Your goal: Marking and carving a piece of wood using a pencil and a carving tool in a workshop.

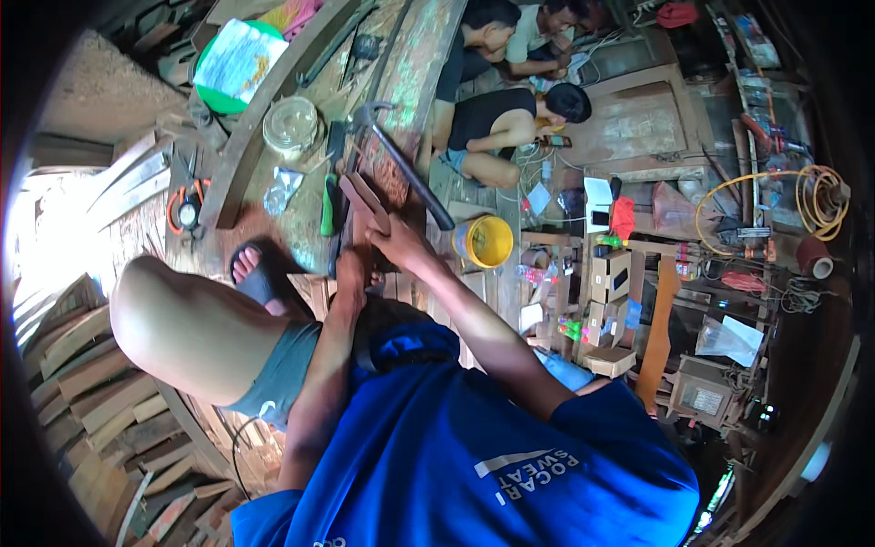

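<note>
Wooden piece (361, 193), one, brown, narrow, flat-faced, its near end at the grip and its length slanting away from the wearer, up and to the left. Right hand (398, 244): fingers closed on the near end of that piece, with no visible gap between fingers and wood. Left hand (354, 271): fingers curled, just below and to the left of the right hand; whether it has hold of the same piece is hidden, and cannot be told. Hammer (413, 177), one, dark handle, lying aslant just beyond the grip and to its right, its head farthest off. Green-handled tool (328, 208), one, near the grip on its left side, roughly upright in the view. Clear wrapper (283, 190), crumpled, farther left. Round clear container (291, 125), lidded, beyond the wrapper. Orange-handled tool (201, 191), well apart from the grip at the far left, past a curved timber (239, 159). Yellow bucket (492, 241), one, near the grip on its right. Sandalled foot (259, 273), left of the hands. Co-worker in a black top (497, 118), seated beyond the bucket, well apart from the grip. Cardboard boxes (610, 277), stacked, well to its right.
</note>
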Tool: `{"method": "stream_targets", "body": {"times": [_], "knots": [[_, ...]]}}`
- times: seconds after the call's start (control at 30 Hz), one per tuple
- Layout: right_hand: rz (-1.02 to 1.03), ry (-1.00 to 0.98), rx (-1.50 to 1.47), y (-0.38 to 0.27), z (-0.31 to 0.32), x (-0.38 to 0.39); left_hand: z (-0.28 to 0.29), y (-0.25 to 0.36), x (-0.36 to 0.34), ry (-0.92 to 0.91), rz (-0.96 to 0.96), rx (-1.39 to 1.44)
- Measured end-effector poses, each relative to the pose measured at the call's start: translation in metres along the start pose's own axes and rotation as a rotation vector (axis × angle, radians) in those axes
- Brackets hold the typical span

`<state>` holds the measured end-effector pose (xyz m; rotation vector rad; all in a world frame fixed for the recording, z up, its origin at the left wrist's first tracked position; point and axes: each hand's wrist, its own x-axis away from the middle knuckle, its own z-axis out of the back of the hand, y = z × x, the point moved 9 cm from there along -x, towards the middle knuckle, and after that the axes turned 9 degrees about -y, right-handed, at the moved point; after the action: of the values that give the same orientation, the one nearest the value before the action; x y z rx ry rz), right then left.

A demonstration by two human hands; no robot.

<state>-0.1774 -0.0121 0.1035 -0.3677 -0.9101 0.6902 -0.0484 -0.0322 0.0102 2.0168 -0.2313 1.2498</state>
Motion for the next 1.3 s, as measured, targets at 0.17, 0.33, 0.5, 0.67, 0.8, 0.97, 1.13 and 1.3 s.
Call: {"method": "stream_targets", "body": {"times": [0.17, 0.33, 0.5, 0.67, 0.8, 0.97, 1.13, 1.3], "knots": [[0.109, -0.06, -0.106, 0.008, 0.002, 0.016, -0.032, 0.017, 0.019, -0.137, -0.012, 0.34], [0.145, -0.056, -0.218, -0.007, -0.004, 0.035, -0.047, 0.041, 0.039, -0.347, -0.035, 0.446], [0.167, 0.007, -0.172, -0.005, 0.0, 0.032, -0.048, 0.035, 0.025, -0.269, -0.071, 0.55], [0.003, -0.076, -0.217, 0.001, 0.004, 0.048, -0.051, 0.032, 0.023, -0.323, -0.087, 0.523], [-0.01, -0.092, -0.114, 0.005, 0.012, 0.079, -0.045, 0.028, 0.023, -0.295, -0.107, 0.495], [-0.053, -0.125, -0.108, 0.02, -0.004, 0.097, -0.043, 0.025, 0.027, -0.201, -0.003, 0.699], [0.035, -0.119, -0.256, 0.021, -0.007, 0.112, -0.038, 0.008, 0.019, -0.291, -0.104, 0.439], [-0.119, -0.246, -0.047, -0.003, 0.011, 0.157, -0.025, -0.019, -0.009, -0.235, -0.079, 0.603]]}}
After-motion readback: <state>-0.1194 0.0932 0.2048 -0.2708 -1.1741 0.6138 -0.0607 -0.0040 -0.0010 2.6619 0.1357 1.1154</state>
